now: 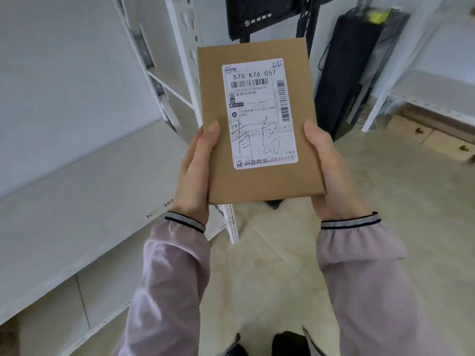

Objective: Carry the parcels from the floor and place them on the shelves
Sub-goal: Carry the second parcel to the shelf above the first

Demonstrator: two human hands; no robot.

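Flat brown cardboard parcel [259, 119] with white shipping label [259, 113], frame centre, above tiled floor. Left hand [198, 170] and right hand [331, 170] clasp its lower edges. White metal shelf [77, 191] at left.

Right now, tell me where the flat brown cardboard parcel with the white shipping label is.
The flat brown cardboard parcel is centre of the head view, held above the tiled floor between the left hand and right hand, right of the white metal shelves.
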